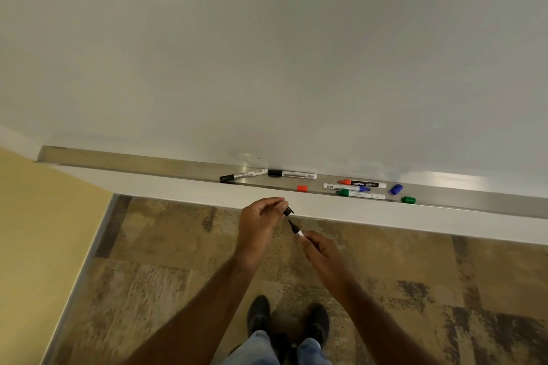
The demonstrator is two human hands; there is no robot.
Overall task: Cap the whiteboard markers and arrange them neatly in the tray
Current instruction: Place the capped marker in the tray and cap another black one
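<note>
My left hand (261, 224) pinches a black cap (288, 211) just below the tray's front edge. My right hand (321, 250) grips an uncapped black marker (296, 229), its tip pointing up at the cap with a small gap between them. In the metal tray (148, 161) lie two capped black markers (243, 175) (292, 174). To their right lie a red marker (361, 184), a blue marker (345, 187) and a green marker (360, 194), all uncapped. Loose red (302, 188), blue (395, 189) and green (408, 200) caps lie nearby.
The whiteboard (267, 53) fills the upper view above the tray. A white ledge (178, 190) runs below the tray. A yellow wall (35, 231) is at the left. My shoes (287, 320) stand on patterned brown carpet.
</note>
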